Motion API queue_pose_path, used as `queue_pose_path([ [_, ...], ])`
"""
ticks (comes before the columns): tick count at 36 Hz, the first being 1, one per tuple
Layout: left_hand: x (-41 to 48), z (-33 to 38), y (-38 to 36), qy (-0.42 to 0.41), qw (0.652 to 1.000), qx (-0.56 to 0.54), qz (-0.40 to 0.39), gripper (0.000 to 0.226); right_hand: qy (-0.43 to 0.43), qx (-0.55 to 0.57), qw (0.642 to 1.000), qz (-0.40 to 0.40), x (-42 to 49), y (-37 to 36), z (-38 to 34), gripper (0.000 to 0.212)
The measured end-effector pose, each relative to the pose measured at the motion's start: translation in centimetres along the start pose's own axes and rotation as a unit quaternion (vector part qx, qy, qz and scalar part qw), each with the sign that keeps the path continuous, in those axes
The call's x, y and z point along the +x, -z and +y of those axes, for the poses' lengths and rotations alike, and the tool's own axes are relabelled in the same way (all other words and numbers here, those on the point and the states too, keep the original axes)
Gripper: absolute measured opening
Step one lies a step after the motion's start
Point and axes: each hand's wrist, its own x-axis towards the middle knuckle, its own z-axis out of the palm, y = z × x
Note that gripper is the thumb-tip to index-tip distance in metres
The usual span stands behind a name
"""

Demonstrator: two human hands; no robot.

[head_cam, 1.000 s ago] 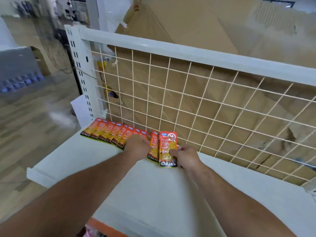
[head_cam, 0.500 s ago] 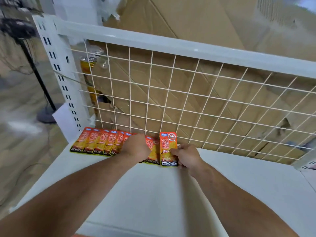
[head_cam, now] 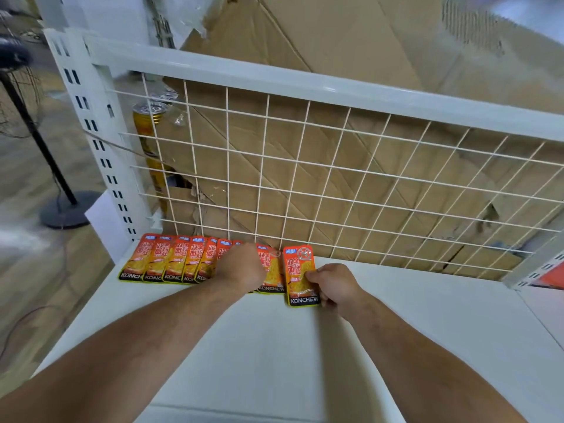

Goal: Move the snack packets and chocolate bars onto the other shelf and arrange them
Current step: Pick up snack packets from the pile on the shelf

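Several orange KONCHEW snack packets [head_cam: 171, 260] lie overlapped in a row along the back of the white shelf [head_cam: 274, 355], against the wire grid. My left hand [head_cam: 241, 267] rests on the middle packets, fingers curled down over them. My right hand [head_cam: 332, 285] pinches the right edge of the rightmost packet [head_cam: 297, 274], which lies flat and a little apart from its neighbour [head_cam: 271, 276]. No chocolate bars are in view.
A white wire grid back panel [head_cam: 335, 178] with a thick top rail bounds the shelf. Cardboard sheets [head_cam: 305, 141] and a yellow can [head_cam: 146, 129] stand behind it. A fan stand [head_cam: 61, 209] is on the floor at left. An upright post [head_cam: 91, 132] marks the left corner.
The rightmost packet has slid slightly right and toward me under my right hand, opening a gap from the row. My left hand stays on the middle packets. The camera has shifted.
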Motion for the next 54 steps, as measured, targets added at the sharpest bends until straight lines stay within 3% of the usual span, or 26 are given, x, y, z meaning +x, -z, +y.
queue_pose_path([
  [21, -0.2, 0.1, -0.2, -0.013, 1.000, 0.008, 0.006, 0.010, -0.013, 0.008, 1.000, -0.005, 0.2, -0.3, -0.2, 0.031],
  [28, -0.8, 0.4, -0.6, -0.077, 0.996, 0.033, -0.001, 0.054, -0.018, 0.002, 1.000, -0.003, 0.5, -0.2, -0.2, 0.032],
  [32, -0.7, 0.4, -0.8, -0.116, 0.989, 0.085, -0.019, 0.045, -0.022, 0.004, 1.000, 0.004, 0.7, 0.0, -0.3, 0.033],
  [40, -0.5, 0.7, -0.7, -0.107, 0.987, 0.118, -0.036, 0.033, -0.025, 0.009, 1.000, -0.002, 0.9, 0.0, -0.4, 0.033],
  [47, -0.9, 0.5, 0.7, -0.106, 0.987, 0.082, 0.089, 0.036, -0.037, 0.006, 0.999, -0.019, 1.3, -0.6, -0.8, 0.027],
  [54, -0.4, -0.7, 1.3, -0.108, 0.982, 0.087, 0.130, 0.042, -0.044, -0.043, 0.998, -0.002, 2.1, -2.0, -1.7, 0.021],
])
